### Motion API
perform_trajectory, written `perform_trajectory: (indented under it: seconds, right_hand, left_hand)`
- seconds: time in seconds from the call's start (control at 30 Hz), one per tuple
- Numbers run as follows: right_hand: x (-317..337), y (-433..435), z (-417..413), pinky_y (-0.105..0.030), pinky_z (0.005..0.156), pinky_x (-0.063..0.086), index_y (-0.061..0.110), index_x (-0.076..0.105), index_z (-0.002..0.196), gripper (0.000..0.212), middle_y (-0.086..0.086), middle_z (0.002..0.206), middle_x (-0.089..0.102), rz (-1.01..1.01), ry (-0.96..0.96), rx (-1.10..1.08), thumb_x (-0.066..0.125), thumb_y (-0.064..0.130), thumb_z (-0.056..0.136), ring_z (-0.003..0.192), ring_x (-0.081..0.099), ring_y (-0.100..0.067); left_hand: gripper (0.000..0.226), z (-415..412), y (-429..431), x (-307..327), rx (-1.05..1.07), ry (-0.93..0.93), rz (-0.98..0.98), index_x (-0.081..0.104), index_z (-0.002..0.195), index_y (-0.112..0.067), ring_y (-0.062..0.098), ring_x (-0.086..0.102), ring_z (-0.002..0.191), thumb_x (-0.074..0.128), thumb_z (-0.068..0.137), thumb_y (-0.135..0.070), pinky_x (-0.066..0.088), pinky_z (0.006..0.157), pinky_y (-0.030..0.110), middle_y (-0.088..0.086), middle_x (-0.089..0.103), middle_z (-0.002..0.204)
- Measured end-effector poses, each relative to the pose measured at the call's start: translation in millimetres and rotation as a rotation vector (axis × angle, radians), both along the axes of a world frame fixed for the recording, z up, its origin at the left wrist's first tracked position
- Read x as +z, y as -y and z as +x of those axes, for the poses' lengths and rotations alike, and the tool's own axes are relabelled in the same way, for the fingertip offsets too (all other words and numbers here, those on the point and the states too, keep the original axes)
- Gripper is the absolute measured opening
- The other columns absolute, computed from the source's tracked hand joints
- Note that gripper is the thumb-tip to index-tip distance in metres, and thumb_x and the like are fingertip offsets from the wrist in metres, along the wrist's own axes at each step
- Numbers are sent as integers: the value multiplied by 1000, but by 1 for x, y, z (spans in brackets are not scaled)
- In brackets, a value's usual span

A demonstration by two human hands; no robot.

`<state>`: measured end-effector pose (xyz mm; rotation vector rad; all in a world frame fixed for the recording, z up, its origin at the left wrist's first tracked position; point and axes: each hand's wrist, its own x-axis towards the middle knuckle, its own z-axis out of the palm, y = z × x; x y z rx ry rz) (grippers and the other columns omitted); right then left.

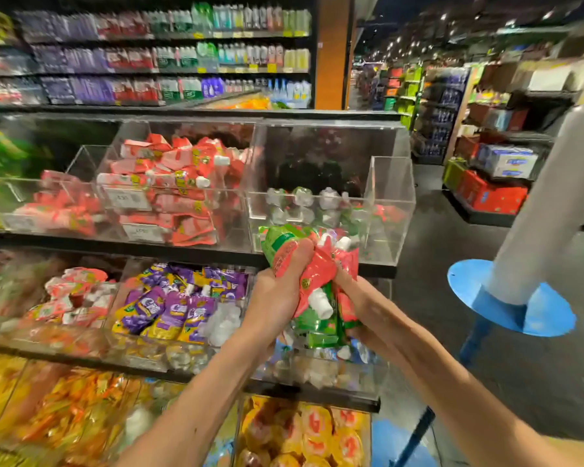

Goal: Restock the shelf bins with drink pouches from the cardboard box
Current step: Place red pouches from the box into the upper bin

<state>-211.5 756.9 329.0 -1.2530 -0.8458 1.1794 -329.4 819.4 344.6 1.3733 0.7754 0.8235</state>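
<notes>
L hand [277, 298] & R hand [354, 296] both clenched round a bunch of red/green drink pouches [317, 269], held just in front of the top-right clear bin [393, 183]. Red pouches [169, 183] filled the next bin left, purple pouches [169, 306] below. White post [536, 230] stood to the right.

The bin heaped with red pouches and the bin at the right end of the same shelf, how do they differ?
The red-pouch bin is piled high; the right-end bin holds only a low layer. The red-pouch bin's pouches are red; the right-end bin's look green and red, with white caps. The left hand and right hand grip a pouch bundle before the right-end bin only. Both bins are clear plastic.
</notes>
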Motion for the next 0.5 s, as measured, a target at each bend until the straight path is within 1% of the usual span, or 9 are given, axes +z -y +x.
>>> perform_trajectory:
  seconds: [0.07, 0.1, 0.17, 0.2, 0.27, 0.33, 0.4, 0.43, 0.5]
  right_hand:
    - [5, -12, -2, -22, 59, 54, 11, 57, 131, 111, 3, 97, 72, 3, 35, 35, 63, 89, 51, 75, 70, -5]
    - [7, -18, -1, -25, 63, 57, 14, 55, 133, 121, 2, 103, 71, 5, 45, 44, 64, 93, 42, 82, 71, -6]
    - [11, -28, 2, -43, 84, 58, 20, 53, 137, 126, -2, 121, 69, 14, 38, 72, 67, 94, 36, 107, 67, -20]
    - [13, -33, 4, -53, 93, 54, 22, 53, 137, 123, -4, 127, 67, 25, 31, 96, 69, 92, 37, 116, 63, -27]
    - [19, -44, 10, -60, 98, 49, 23, 57, 131, 111, -6, 124, 69, 48, -8, 134, 78, 84, 41, 115, 64, -32]
    - [27, -55, 21, -53, 89, 55, 23, 65, 114, 78, -5, 106, 75, 82, -48, 142, 83, 63, 49, 97, 72, -27]
    - [38, -64, 32, -46, 82, 57, 19, 70, 99, 50, -6, 94, 75, 166, -50, 187, 77, 44, 56, 84, 72, -23]
    - [44, -67, 36, -45, 80, 57, 17, 71, 95, 44, -7, 91, 73, 207, -63, 197, 75, 39, 57, 81, 71, -23]
    - [54, -71, 44, -48, 81, 56, 17, 72, 90, 34, -9, 87, 71, 257, -111, 188, 73, 30, 58, 77, 70, -25]
  left_hand:
    - [61, -2, -9, 4, 38, -27, 59, 56, 57, -18, 2, 49, 43, 52, 57, -78, 38, 50, 16, -12, 50, 43]
    - [68, -2, -13, 7, 62, -17, 94, 56, 58, -17, 5, 49, 46, 53, 56, -84, 39, 54, 21, -9, 51, 46]
    - [79, 1, -22, 10, 117, 24, 133, 64, 67, -12, 9, 58, 56, 57, 59, -90, 44, 62, 26, -3, 62, 58]
    - [79, 4, -26, 12, 143, 61, 141, 69, 75, -11, 9, 64, 63, 58, 62, -88, 48, 65, 23, -4, 69, 66]
    - [67, 12, -32, 22, 194, 135, 157, 71, 90, -18, 1, 68, 71, 57, 63, -79, 49, 65, 14, -10, 74, 77]
    - [63, 24, -36, 31, 283, 178, 174, 67, 97, -20, -5, 67, 69, 57, 63, -72, 46, 60, 11, -14, 72, 75]
    - [54, 35, -44, 38, 357, 249, 154, 62, 101, -24, -5, 67, 70, 62, 67, -66, 48, 58, 10, -18, 72, 76]
    - [47, 40, -48, 45, 373, 275, 130, 61, 101, -26, -2, 70, 75, 66, 71, -62, 51, 63, 14, -16, 73, 80]
    - [39, 49, -58, 60, 362, 303, 64, 65, 104, -20, 14, 73, 85, 74, 79, -49, 58, 75, 33, -3, 76, 92]
